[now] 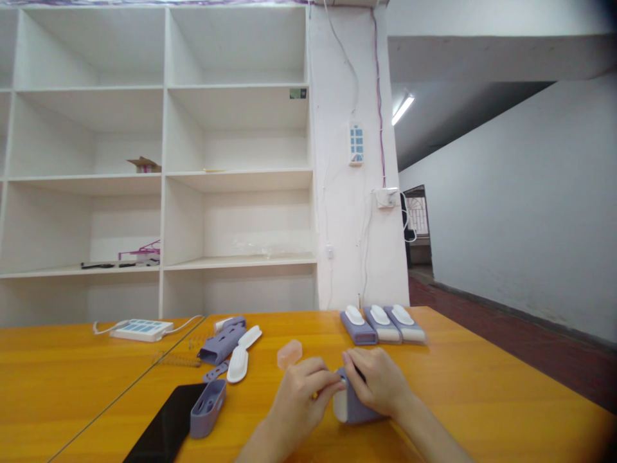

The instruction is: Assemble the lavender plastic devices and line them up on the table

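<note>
My right hand (378, 382) is wrapped over a purple plastic housing with a white end (357, 408), which lies on its side on the table. At the near-left end of that housing, my left hand (303, 399) pinches thumb and forefinger together. Whatever sits between those fingertips is too small and covered to name. Just beyond my left hand lies a translucent pink piece (290, 354). Three finished-looking purple units with white tops (379, 325) stand in a row behind my right hand.
Left of my hands lie an open purple shell (208, 409), a purple sleeve (222, 343), white oval parts (238, 364), coil springs (178, 360) and a black tablet-like slab (166, 424). A power strip (142, 329) sits farther back. White shelving (164, 173) rises behind the table.
</note>
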`<state>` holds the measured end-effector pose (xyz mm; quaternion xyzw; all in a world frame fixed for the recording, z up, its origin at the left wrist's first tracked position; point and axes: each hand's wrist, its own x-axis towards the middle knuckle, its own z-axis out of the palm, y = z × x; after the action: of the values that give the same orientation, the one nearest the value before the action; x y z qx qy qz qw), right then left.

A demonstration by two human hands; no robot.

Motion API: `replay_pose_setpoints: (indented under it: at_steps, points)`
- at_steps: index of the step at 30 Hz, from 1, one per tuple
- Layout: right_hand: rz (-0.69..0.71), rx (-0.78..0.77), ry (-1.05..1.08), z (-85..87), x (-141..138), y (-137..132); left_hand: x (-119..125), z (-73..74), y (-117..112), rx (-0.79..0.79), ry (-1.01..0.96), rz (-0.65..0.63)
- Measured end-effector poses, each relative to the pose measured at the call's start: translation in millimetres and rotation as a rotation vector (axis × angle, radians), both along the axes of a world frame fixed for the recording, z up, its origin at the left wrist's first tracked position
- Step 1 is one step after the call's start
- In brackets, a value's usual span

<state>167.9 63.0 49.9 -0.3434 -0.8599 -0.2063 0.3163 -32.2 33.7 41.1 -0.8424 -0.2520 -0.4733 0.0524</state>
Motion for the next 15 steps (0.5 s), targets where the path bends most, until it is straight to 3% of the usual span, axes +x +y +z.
replay_pose_setpoints:
  at_steps: [6,15]
  points:
    - [-0.001,0.003,-0.025,0.9,-1.3,-1.8,0.2,7.5,-7.0,-0.191,0.000,-0.019]
    - [0.014,-0.003,0.001,0.7,-3.0,-1.8,2.9,3.2,-4.5,-0.087,0.076,0.042]
